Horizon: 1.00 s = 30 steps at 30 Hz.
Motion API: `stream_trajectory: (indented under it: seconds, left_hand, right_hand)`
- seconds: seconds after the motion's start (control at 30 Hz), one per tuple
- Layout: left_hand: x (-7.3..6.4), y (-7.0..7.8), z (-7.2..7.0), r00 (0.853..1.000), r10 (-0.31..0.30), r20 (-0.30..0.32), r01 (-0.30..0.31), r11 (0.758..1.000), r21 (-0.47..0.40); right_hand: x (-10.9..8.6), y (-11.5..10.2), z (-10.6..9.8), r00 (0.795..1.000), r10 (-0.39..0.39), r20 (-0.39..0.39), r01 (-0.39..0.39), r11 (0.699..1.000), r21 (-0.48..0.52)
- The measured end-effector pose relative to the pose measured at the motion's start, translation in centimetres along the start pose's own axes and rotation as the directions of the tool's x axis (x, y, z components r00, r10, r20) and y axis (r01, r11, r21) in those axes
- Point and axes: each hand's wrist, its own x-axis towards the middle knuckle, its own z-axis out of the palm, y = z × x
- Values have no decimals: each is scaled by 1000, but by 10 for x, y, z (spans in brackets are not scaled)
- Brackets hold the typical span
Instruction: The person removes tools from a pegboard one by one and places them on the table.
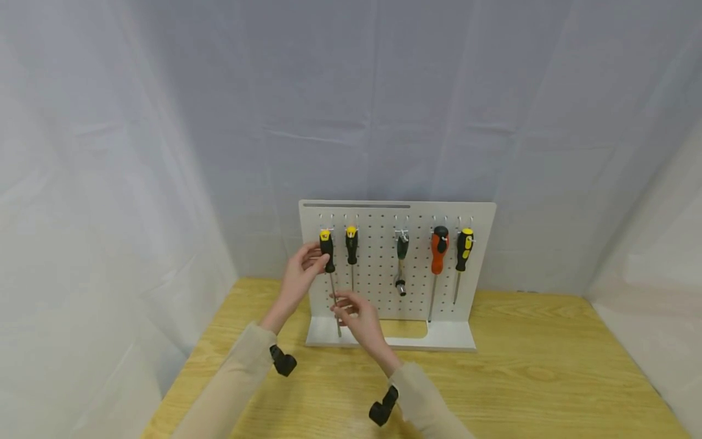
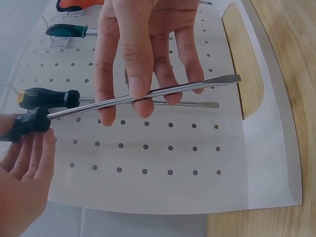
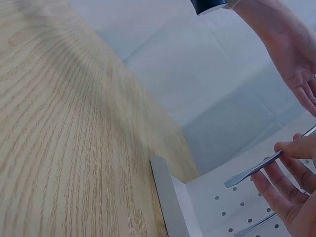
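A flathead screwdriver (image 1: 326, 249) with a black handle and yellow end stands almost upright before the left end of a white pegboard (image 1: 378, 305). My left hand (image 1: 298, 271) holds its handle between thumb and fingers. Lower down, my right hand (image 1: 360, 318) pinches the steel shaft (image 2: 113, 102) between thumb and fingers, as the left wrist view shows. The flat tip (image 3: 239, 178) sticks out past the right fingers. Whether the handle's end still touches its hook cannot be told. Just right of it hangs a second black-and-yellow screwdriver (image 1: 351, 249).
Farther right on the board hang a green-handled ratchet tool (image 1: 403, 247), an orange screwdriver (image 1: 437, 262) and a yellow-and-black screwdriver (image 1: 464, 253). The board's foot (image 1: 452, 338) rests on a wooden table (image 1: 537, 366). Pale sheets (image 1: 351, 110) enclose the back and sides.
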Motion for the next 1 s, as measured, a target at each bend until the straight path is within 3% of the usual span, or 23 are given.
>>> stream_trajectory:
  seconds: [0.4, 1.0]
  left_hand:
    - [-7, 7, 0, 1000, 18, -4, -18, 1000, -23]
    - [-13, 18, -1, 1000, 23, 10, -23, 1000, -16]
  right_hand:
    - [-11, -10, -3, 999, -53, -2, 53, 999, -12]
    - [-19, -25, -5, 999, -52, 7, 52, 999, 11]
